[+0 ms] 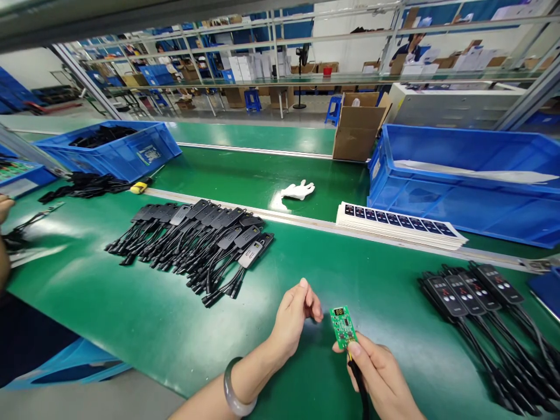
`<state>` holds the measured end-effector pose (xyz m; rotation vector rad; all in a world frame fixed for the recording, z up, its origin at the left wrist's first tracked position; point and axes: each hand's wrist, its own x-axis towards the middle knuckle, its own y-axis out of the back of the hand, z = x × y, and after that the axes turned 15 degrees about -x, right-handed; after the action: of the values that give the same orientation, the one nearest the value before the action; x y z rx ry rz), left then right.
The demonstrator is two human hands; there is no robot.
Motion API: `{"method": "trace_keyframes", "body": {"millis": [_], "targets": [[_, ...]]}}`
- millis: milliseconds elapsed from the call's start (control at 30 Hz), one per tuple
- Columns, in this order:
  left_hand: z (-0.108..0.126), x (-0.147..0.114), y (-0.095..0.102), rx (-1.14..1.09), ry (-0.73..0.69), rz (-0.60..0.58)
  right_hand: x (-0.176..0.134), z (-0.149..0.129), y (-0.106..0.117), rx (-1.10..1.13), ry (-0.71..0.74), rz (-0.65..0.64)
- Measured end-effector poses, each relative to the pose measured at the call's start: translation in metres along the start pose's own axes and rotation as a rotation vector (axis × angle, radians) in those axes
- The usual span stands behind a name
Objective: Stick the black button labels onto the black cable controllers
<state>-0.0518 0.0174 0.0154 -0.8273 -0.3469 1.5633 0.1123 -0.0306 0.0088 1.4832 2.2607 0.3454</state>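
My right hand [378,367] pinches a small green circuit board [342,325] by its lower end, between thumb and fingers. The board carries a two-digit display, and a black cable [359,382] with thin coloured wires at its top runs down from it. Just left of the board, my left hand [297,312] is raised with loosely curled fingers. Nothing shows in it, and it does not touch the board. To the left, a row of black controller housings with cables [219,233] lies on the green bench [144,312]. Several black controllers with printed faces [470,294] lie at the right.
A stack of label sheets [398,224] lies before a blue bin [464,198]. Beyond the rail are a white glove [298,190] and a cardboard box [359,128]. Another blue bin [149,149] and a yellow-handled tool [139,187] are left. A person's arm [4,245] shows at the left edge.
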Motion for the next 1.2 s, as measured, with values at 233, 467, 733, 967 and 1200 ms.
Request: {"method": "trace_keyframes", "body": {"millis": [233,467,733,967,1200], "targets": [[0.001,-0.007,-0.003,0.106,0.154,-0.249,0.005,0.005,-0.006,0.016,-0.048,0.028],[-0.001,-0.003,-0.002,-0.043,0.137,0.036,0.061,-0.026,0.036,-0.527,0.158,-0.099],[-0.003,0.010,0.009,-0.122,0.116,0.091,0.275,-0.100,0.038,-1.009,0.435,0.312],[-0.028,0.028,0.031,-0.238,0.058,-0.023,0.364,-0.114,-0.002,-1.084,0.342,0.455],[-0.008,0.011,0.013,-0.182,-0.019,0.026,0.281,-0.104,0.037,-1.087,0.489,0.460]]}}
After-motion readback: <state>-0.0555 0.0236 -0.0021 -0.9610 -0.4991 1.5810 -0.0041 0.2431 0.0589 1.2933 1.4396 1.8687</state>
